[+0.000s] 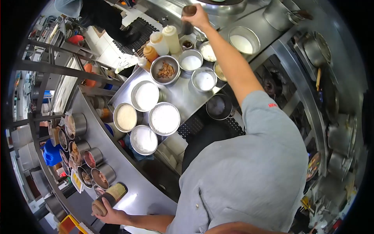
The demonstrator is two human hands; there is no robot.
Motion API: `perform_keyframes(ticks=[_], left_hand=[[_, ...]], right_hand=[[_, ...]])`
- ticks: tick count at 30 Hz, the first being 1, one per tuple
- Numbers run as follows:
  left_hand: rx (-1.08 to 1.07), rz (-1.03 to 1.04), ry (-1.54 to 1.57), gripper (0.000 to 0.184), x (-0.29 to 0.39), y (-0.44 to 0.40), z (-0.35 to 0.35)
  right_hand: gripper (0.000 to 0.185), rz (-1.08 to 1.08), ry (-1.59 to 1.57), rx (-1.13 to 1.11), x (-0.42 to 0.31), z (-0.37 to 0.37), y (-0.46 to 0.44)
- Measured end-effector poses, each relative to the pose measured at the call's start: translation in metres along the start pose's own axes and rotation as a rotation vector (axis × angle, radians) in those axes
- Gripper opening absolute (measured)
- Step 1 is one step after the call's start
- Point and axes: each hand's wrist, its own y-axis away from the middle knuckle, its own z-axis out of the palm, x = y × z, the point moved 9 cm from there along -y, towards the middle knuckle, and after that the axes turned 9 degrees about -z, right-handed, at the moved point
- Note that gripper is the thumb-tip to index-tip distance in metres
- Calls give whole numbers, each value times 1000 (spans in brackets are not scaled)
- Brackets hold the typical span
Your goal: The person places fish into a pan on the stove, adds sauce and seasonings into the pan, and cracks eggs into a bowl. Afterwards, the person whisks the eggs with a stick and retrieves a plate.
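Observation:
At the far end of the steel worktop, my right hand [198, 17] is wrapped round a dark brown bottle-shaped container [187, 25]. Below it stand a small pot of dark contents [187, 44] and a metal container of white powder [207, 51]. On the opposite side, my left hand [111, 213] grips a jar [116, 192] with a yellowish label and a brown end, over the steel counter. Several round metal containers lie between my hands, among them a bowl of brown pieces [165, 70] and a tub of white powder [164, 118].
Squeeze bottles [170, 39] stand along the worktop edge. Metal pots of meat-like ingredients [103, 175] line the left counter. Stove burners [272, 78] and a pan with liquid [219, 106] are on the right. Another person [101, 17] in dark trousers stands at the top left.

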Motion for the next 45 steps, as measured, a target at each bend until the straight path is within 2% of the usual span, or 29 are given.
perform_keyframes(ticks=[2,4,5,7,8,9,10,11,14,15,16,18,20,22,23,24,26,27,29,30,31,32,33,36,39,40,42,44,45], left_hand=[[-265,164,209,50,65,19,40],[-384,188,277,51,126,42,81],[-426,262,208,51,161,57,102],[-528,523,203,46,219,85,148],[-686,279,549,34,241,98,178],[-574,793,110,28,285,123,192],[-802,559,459,30,301,129,223],[-753,649,333,33,336,146,237],[-988,335,767,42,386,188,300],[-913,498,610,46,401,194,315],[-979,346,709,50,414,208,332],[-961,479,641,49,445,228,361],[-1005,531,631,49,466,252,394],[-1022,586,603,53,483,279,429],[-1036,628,609,56,485,289,458],[-1060,630,610,59,487,303,482],[-872,833,506,59,508,325,495],[-879,822,511,59,519,332,498],[-893,982,319,66,538,358,494],[-903,974,319,66,541,364,488],[-1024,857,438,64,545,368,483],[-1143,735,550,67,544,371,482],[-870,955,261,66,545,364,491],[-921,966,321,68,534,361,495],[-861,963,248,64,526,349,491],[-844,961,216,61,521,346,489],[-807,993,215,62,518,340,480],[-866,842,218,66,510,328,478],[-873,829,248,70,508,325,477]], right_hand=[[76,92,-5,-113,22,34,8],[70,117,-56,-246,42,66,18],[66,47,-223,-214,39,72,19],[66,29,-275,-298,34,74,13],[66,-5,-315,-382,29,76,11],[67,8,-313,-427,33,77,11],[67,16,-319,-415,34,74,12],[66,4,-272,-423,33,70,9],[64,20,-272,-428,41,64,11],[65,30,-355,-485,45,75,23],[66,38,-441,-540,49,88,36],[74,-58,-464,-503,61,104,48],[72,55,-441,-476,67,108,57],[71,156,129,-464,75,91,75],[70,157,165,-507,55,67,81],[65,76,95,-439,37,46,87],[51,42,-194,-205,-14,-16,115],[51,-12,-191,-184,-33,-42,133],[43,192,-284,-301,-44,-79,171],[40,239,-295,-275,-42,-92,191],[37,364,-377,-294,-38,-101,209],[37,368,-370,-294,-35,-107,223],[36,444,-417,-281,-23,-109,240],[32,534,-441,-279,-6,-115,241],[28,421,-274,-250,9,-109,190],[28,247,-215,-99,14,-104,167],[31,137,-157,-66,22,-77,108],[39,109,-88,-127,46,-18,76],[51,169,1,-390,44,8,64]])
